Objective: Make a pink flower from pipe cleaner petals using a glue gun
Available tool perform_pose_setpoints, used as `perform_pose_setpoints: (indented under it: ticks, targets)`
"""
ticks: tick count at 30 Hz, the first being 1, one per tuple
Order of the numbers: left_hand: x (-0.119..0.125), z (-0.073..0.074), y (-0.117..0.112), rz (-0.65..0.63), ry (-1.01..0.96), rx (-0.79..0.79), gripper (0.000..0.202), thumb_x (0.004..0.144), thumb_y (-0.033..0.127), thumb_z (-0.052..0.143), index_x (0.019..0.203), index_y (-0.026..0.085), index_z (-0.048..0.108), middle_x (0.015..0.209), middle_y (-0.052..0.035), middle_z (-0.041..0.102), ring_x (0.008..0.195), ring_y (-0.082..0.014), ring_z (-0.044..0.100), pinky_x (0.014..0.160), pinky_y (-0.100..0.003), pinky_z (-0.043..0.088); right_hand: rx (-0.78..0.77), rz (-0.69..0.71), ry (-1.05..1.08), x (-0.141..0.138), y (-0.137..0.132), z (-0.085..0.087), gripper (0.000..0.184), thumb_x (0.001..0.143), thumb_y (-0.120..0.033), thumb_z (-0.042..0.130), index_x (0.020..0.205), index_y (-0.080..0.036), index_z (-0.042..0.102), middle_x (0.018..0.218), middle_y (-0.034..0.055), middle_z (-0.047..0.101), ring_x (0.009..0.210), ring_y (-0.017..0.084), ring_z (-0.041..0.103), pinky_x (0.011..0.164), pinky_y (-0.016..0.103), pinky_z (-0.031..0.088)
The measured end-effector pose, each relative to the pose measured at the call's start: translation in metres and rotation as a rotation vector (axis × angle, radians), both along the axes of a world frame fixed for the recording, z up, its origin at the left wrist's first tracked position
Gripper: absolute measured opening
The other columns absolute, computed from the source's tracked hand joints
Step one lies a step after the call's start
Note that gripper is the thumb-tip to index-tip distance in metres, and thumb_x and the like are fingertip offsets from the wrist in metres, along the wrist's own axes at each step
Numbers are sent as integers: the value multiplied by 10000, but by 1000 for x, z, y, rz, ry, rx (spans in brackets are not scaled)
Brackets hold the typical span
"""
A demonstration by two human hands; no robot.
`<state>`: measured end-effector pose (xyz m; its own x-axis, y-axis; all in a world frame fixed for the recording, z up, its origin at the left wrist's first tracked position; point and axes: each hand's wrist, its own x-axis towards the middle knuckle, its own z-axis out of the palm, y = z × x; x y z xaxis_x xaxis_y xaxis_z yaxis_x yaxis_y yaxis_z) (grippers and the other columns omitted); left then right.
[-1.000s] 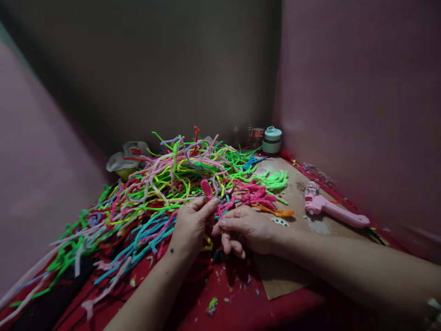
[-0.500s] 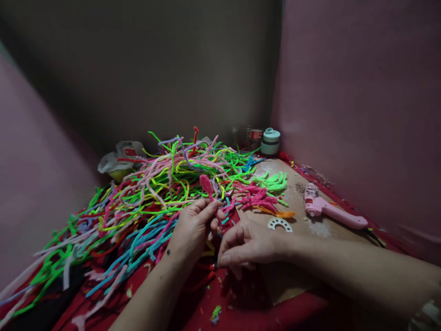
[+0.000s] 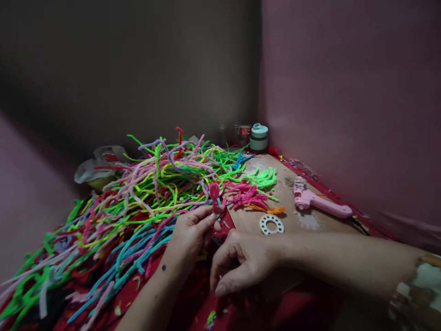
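Pink fuzzy loop (image 3: 214, 191) pinched upright in grip of left hand (image 3: 191, 233), above middle of desk (image 3: 188, 296). Right hand (image 3: 245, 262) curled towards near edge; whether anything is held cannot be told. Cardboard (image 3: 246, 223) partly hidden by right forearm; on it, holed ring (image 3: 265, 224), pink bundle (image 3: 250, 196), orange piece (image 3: 274, 210). Left side of desk crowded by fuzzy-stem heap (image 3: 151, 184). Glue gun (image 3: 320, 202) laid near right edge. Lidded container (image 3: 259, 143) set at far corner.

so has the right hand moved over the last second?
Yes. Against the white ring on the cardboard, the right hand has come toward the person; the ring, half hidden behind that arm before, now shows almost whole.
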<state>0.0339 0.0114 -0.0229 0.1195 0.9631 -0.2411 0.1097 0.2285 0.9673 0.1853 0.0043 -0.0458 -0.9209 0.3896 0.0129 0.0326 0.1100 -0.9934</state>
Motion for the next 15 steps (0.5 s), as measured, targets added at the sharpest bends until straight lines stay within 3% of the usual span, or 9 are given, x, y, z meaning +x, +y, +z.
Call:
perform_pose_setpoints:
  ticks: [3,7,11,15]
  targets:
    - [-1,1,2,-37,30,-7,221,657,328,641,770,146,589,511,40,527,352,-37,321,367,-176,198,-26,1,1,-1,-1,2,209,751,-228,601,856,-56,660,642,13,574,519,57,493,517,153,419]
    - [0,9,9,-46,144,96,196,659,336,638,709,150,600,526,38,519,404,-54,358,403,-183,247,-88,-84,-6,-2,-1,2,232,746,-258,614,870,-68,660,642,9,573,510,60,493,487,149,403]
    - [9,21,19,-116,289,230,215,688,363,607,646,152,599,531,37,482,448,-70,357,429,-190,270,38,-73,14,-2,-2,-1,220,747,-261,617,864,-81,665,692,20,605,580,69,524,542,139,418]
    - [28,20,30,-262,488,393,218,713,334,566,583,161,589,518,38,442,511,-94,364,480,-203,284,77,-18,13,-2,-4,-5,212,766,-261,592,872,-89,656,722,30,617,620,82,558,560,132,434]
